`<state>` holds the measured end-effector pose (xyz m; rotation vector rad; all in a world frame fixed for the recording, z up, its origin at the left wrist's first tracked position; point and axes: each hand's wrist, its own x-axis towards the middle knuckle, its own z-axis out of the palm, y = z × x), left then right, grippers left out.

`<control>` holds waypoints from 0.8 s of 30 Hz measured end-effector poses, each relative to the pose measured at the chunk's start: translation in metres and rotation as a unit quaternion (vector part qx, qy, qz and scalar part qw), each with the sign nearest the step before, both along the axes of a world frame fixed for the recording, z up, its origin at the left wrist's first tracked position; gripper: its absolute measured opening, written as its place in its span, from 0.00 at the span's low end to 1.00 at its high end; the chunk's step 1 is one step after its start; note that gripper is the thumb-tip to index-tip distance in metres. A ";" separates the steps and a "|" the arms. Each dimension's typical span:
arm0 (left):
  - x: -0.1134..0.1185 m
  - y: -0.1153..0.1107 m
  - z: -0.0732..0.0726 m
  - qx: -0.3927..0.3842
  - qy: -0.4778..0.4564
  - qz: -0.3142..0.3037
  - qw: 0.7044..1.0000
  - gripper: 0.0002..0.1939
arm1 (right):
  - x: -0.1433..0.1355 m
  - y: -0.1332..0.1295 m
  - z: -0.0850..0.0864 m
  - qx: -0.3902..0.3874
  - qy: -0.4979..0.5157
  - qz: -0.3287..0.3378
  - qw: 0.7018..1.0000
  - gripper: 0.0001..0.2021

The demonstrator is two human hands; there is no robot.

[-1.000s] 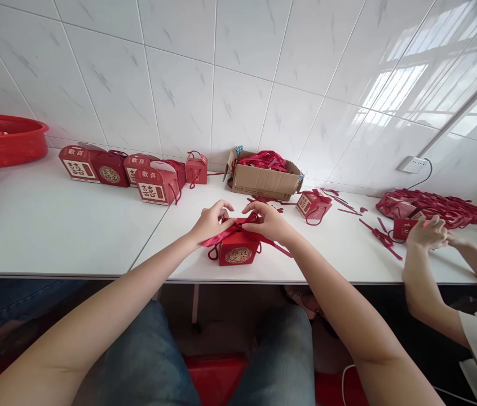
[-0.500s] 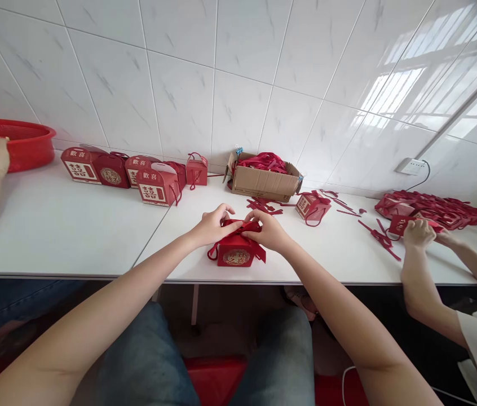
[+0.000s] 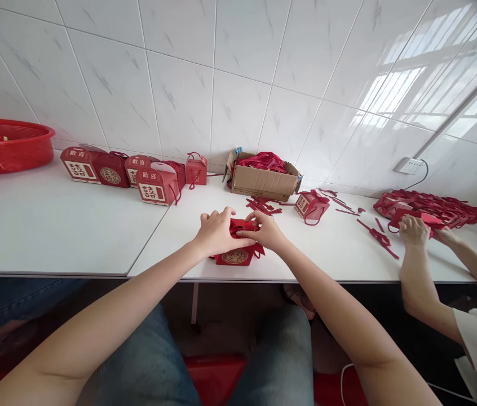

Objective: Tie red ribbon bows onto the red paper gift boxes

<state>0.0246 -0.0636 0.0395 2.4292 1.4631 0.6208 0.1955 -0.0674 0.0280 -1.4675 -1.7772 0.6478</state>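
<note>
A small red gift box [image 3: 234, 258] with a gold round emblem stands upright near the table's front edge. Over its top lies a red ribbon [image 3: 259, 248], mostly covered by my fingers. My left hand [image 3: 219, 234] is closed at the box's left upper side, its thumb reaching across the front of the ribbon. From the right, my right hand [image 3: 267, 231] pinches the ribbon at the top of the box. Just where the fingertips meet the ribbon is partly hidden.
Behind stands a cardboard box [image 3: 264, 185] full of red ribbons. Finished-looking red boxes [image 3: 156, 185] line the left, beside a red basket [image 3: 14, 155]. Another tied box [image 3: 312, 207] is at right. A co-worker's hands [image 3: 416, 231] hold a red box near a ribboned pile [image 3: 437, 206].
My left hand has turned over the box top, its thumb now further right across the ribbon. At far left, a person's hand has left the basket. The right co-worker's red box has tilted.
</note>
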 end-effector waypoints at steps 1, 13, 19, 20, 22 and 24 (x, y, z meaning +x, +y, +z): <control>0.000 0.000 0.000 0.001 0.002 -0.005 1.000 0.38 | 0.001 0.000 0.000 0.001 -0.002 0.001 1.000 0.20; -0.017 0.001 0.000 -0.032 0.012 -0.054 0.998 0.42 | 0.018 -0.002 -0.012 0.146 -0.072 0.151 0.975 0.12; -0.017 -0.001 0.002 -0.039 0.014 -0.055 0.998 0.41 | 0.020 -0.003 -0.014 0.155 -0.127 0.185 0.962 0.21; -0.017 -0.001 0.002 -0.038 0.009 -0.054 0.998 0.41 | 0.020 -0.003 -0.013 0.146 -0.141 0.188 0.961 0.23; -0.017 -0.001 0.002 -0.035 0.000 -0.055 0.998 0.40 | 0.020 -0.003 -0.012 0.130 -0.166 0.191 0.959 0.26; -0.017 -0.001 0.001 -0.034 -0.004 -0.055 0.998 0.41 | 0.019 -0.003 -0.011 0.119 -0.176 0.195 0.958 0.27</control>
